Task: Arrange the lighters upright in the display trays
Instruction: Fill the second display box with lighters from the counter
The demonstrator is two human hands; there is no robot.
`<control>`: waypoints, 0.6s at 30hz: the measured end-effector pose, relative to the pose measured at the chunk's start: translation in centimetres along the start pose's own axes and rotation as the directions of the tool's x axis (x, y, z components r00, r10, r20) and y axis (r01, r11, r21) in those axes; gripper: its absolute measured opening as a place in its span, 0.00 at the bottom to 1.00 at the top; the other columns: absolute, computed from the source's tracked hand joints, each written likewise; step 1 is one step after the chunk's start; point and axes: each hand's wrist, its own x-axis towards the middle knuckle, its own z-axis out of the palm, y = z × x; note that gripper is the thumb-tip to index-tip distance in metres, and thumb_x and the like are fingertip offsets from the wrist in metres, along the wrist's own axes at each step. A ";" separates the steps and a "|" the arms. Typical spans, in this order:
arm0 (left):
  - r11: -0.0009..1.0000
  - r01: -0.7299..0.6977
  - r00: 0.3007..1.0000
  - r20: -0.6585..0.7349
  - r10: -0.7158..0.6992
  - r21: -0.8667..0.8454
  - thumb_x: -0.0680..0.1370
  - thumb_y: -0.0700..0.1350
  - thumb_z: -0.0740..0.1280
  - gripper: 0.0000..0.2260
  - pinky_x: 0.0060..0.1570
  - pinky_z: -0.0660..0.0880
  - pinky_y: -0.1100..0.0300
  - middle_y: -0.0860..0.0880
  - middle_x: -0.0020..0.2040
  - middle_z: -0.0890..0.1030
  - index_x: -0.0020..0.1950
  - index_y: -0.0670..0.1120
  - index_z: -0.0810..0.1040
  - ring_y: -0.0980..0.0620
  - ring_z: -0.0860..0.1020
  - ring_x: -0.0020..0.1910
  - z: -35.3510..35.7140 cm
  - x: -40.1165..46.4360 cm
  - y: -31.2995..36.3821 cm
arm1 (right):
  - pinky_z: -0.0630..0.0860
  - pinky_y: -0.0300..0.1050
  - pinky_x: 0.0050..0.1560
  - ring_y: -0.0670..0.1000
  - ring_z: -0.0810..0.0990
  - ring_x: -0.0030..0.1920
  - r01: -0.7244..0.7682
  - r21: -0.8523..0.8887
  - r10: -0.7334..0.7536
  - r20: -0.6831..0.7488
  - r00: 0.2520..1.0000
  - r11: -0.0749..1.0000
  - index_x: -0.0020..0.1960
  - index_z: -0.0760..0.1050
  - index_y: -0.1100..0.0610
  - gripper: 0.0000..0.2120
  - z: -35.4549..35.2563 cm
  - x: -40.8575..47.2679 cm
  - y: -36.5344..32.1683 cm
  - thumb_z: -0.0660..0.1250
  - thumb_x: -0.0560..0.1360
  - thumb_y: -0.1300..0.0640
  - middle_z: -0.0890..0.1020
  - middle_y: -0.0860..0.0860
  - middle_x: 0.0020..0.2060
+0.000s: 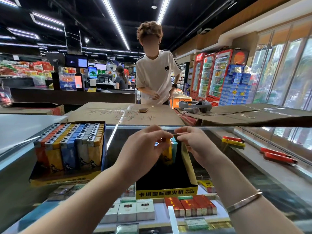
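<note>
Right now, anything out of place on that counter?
Yes. Four loose lighters lie flat on the glass counter at right, outside both trays: a red and yellow pair and two red lighters. The right tray is nearly empty; the left tray is full.

Bare forearms; a thin metal bangle [244,201] circles the right wrist.

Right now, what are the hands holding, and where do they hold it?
Both hands, left and right, pinch the tops of upright lighters in the yellow tray.
</note>
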 end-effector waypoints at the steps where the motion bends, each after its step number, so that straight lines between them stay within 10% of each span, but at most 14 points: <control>1: 1.000 -0.008 1.000 0.002 0.008 0.013 0.72 0.43 0.71 0.10 0.42 0.75 0.66 0.57 0.47 0.80 0.53 0.50 0.82 0.57 0.78 0.41 0.2 -0.1 0.0 | 0.70 0.40 0.38 0.49 0.77 0.46 -0.006 -0.012 0.006 0.016 1.000 1.000 0.51 0.76 0.58 0.12 0.2 0.0 0.1 0.59 0.75 0.70 0.79 0.55 0.47; 7: 0.990 -0.078 0.996 0.043 0.074 0.121 0.73 0.43 0.71 0.10 0.42 0.78 0.61 0.52 0.48 0.82 0.54 0.48 0.82 0.54 0.80 0.42 0.8 -0.3 0.2 | 0.76 0.48 0.55 0.54 0.77 0.56 -0.044 -0.032 0.046 0.079 0.996 0.999 0.50 0.76 0.57 0.15 0.4 0.2 0.5 0.57 0.74 0.73 0.79 0.57 0.51; 18: 0.982 -0.071 0.995 0.076 0.059 0.177 0.71 0.44 0.73 0.08 0.40 0.74 0.64 0.52 0.46 0.83 0.50 0.48 0.82 0.54 0.80 0.41 0.5 0.1 -0.8 | 0.76 0.44 0.49 0.54 0.76 0.55 -0.049 -0.027 0.050 0.071 0.996 0.998 0.51 0.75 0.58 0.16 0.4 -0.1 0.4 0.55 0.75 0.74 0.78 0.58 0.52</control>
